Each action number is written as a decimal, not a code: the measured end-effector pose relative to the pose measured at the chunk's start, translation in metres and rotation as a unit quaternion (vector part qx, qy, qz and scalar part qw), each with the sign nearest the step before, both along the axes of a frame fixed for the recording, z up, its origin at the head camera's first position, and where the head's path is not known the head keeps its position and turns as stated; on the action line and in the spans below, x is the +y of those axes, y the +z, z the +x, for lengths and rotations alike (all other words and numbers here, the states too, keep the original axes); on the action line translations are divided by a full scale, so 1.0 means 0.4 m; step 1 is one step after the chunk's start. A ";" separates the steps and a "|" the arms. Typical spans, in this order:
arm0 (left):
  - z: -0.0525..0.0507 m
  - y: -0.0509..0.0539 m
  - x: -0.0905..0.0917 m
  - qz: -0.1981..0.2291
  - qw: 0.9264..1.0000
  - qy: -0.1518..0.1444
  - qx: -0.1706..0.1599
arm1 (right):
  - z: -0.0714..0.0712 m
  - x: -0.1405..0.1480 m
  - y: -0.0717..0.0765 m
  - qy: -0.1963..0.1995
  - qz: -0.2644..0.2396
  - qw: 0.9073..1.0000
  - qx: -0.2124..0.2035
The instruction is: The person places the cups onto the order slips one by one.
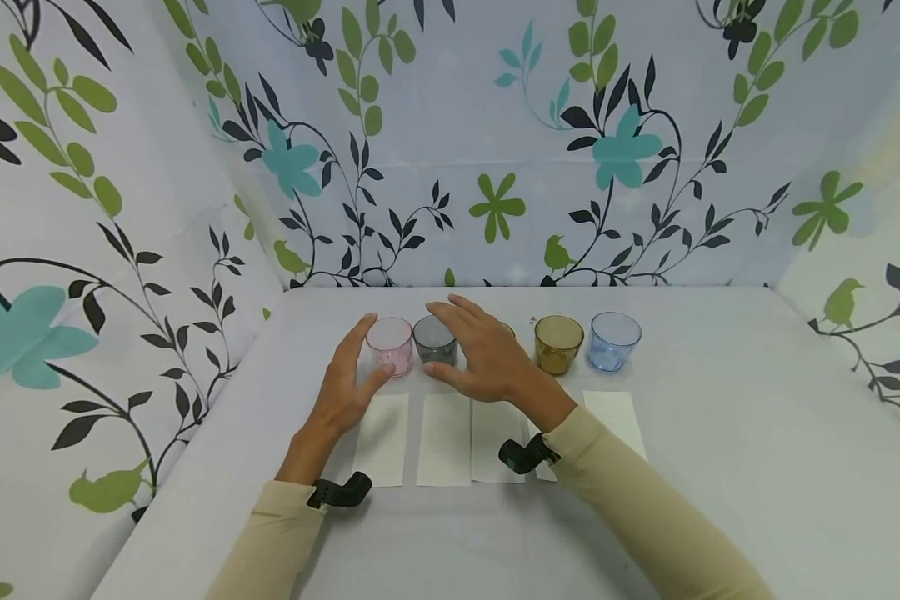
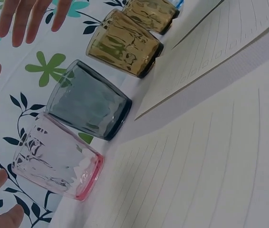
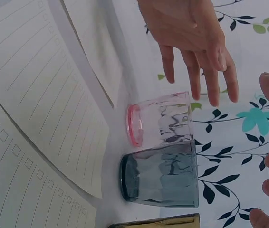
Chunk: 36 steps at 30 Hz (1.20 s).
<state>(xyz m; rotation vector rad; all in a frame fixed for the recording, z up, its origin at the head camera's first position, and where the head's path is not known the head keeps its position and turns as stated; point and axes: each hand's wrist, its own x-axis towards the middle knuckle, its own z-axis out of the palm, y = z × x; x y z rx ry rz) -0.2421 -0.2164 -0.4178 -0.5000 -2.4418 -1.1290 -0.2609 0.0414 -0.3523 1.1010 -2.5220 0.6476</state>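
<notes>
Zero grip: left hand and right hand both loose, holding nothing. Pink glass tumbler, upright, at left hand's 1–2 o'clock, left nearer; smoke-grey glass tumbler, upright, just beside it, at right hand's 9–10.

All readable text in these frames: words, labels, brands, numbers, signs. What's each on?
None readable.
Paper sheets: only ruled lines and small square boxes show; no writing I can make out.
Glasses: no label or brand visible.
Black wrist bands: too small and dark to tell of any marking.
Patterned cloth: leaves, flowers and birds, no lettering seen.
</notes>
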 end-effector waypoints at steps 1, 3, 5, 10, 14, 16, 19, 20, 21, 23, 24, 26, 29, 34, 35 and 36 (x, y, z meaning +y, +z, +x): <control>-0.002 0.000 -0.001 0.009 1.000 0.000 -0.002 | -0.003 -0.003 0.000 0.000 0.001 1.000 -0.004; -0.007 -0.003 -0.003 0.026 1.000 0.003 -0.006 | -0.009 -0.008 0.000 0.001 0.004 1.000 -0.013; -0.012 -0.005 -0.005 0.038 0.999 0.005 -0.009 | -0.015 -0.012 0.000 0.003 0.006 1.000 -0.022; -0.023 -0.011 -0.013 0.062 0.998 0.009 -0.016 | -0.031 -0.029 -0.008 0.009 0.018 0.999 -0.037; -0.029 -0.021 -0.023 0.088 0.996 0.005 -0.025 | -0.044 -0.049 -0.017 0.013 0.029 0.998 -0.049; -0.033 -0.028 -0.026 0.104 0.994 -0.003 -0.027 | -0.048 -0.058 -0.022 0.011 0.038 0.998 -0.050; -0.021 -0.010 -0.012 0.130 0.990 -0.016 -0.047 | -0.056 -0.069 -0.029 0.005 0.055 0.997 -0.045; -0.017 -0.002 -0.005 0.136 0.989 -0.019 -0.050 | -0.059 -0.072 -0.031 0.004 0.061 0.997 -0.040; -0.013 0.007 0.001 0.143 0.988 -0.021 -0.056 | -0.063 -0.074 -0.033 0.002 0.069 0.997 -0.031; -0.017 0.009 0.005 0.153 0.986 -0.021 -0.069 | -0.072 -0.081 -0.038 -0.002 0.077 0.997 -0.016; -0.022 0.006 0.003 0.159 0.984 -0.023 -0.070 | -0.076 -0.085 -0.038 -0.003 0.077 0.997 -0.011; -0.044 -0.017 -0.010 0.178 0.981 -0.025 -0.078 | -0.083 -0.094 -0.038 -0.007 0.071 0.997 -0.008; -0.063 -0.041 -0.027 0.223 0.970 -0.034 -0.093 | -0.088 -0.112 -0.034 -0.016 0.056 0.998 -0.027; -0.055 -0.046 -0.037 0.275 0.954 -0.048 -0.104 | -0.095 -0.148 -0.029 -0.030 0.056 0.996 -0.067; -0.054 -0.048 -0.037 0.277 0.954 -0.049 -0.105 | -0.098 -0.155 -0.028 -0.032 0.061 0.995 -0.074; -0.054 -0.050 -0.038 0.280 0.953 -0.052 -0.104 | -0.102 -0.162 -0.027 -0.034 0.066 0.994 -0.080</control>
